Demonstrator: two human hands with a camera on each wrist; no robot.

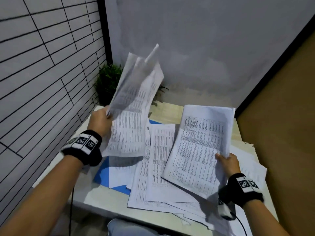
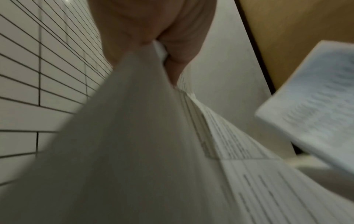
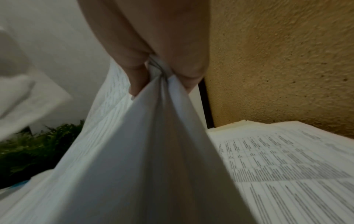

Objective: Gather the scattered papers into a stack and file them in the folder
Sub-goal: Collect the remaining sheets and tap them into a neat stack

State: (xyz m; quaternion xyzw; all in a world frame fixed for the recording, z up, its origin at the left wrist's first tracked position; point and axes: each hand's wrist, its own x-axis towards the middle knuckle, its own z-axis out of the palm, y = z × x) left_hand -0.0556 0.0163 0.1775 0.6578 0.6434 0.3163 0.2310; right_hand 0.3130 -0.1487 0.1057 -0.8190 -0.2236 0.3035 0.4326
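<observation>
My left hand (image 1: 102,120) pinches a bundle of printed sheets (image 1: 134,103) by one edge and holds it up above the table's left side; the sheets look blurred. The same bundle (image 2: 145,136) fills the left wrist view under the thumb and fingers. My right hand (image 1: 226,161) grips a second stack of printed papers (image 1: 199,147) at its lower right corner, lifted and tilted over the table. In the right wrist view that stack (image 3: 145,151) hangs from the fingers. More loose papers (image 1: 153,167) lie spread on the table. A blue folder (image 1: 104,172) lies under them, mostly covered.
The small pale table (image 1: 95,200) stands in a corner. A tiled wall (image 1: 42,74) runs along the left, a grey wall behind, a tan board (image 1: 281,116) on the right. A green potted plant (image 1: 107,80) sits at the back left corner.
</observation>
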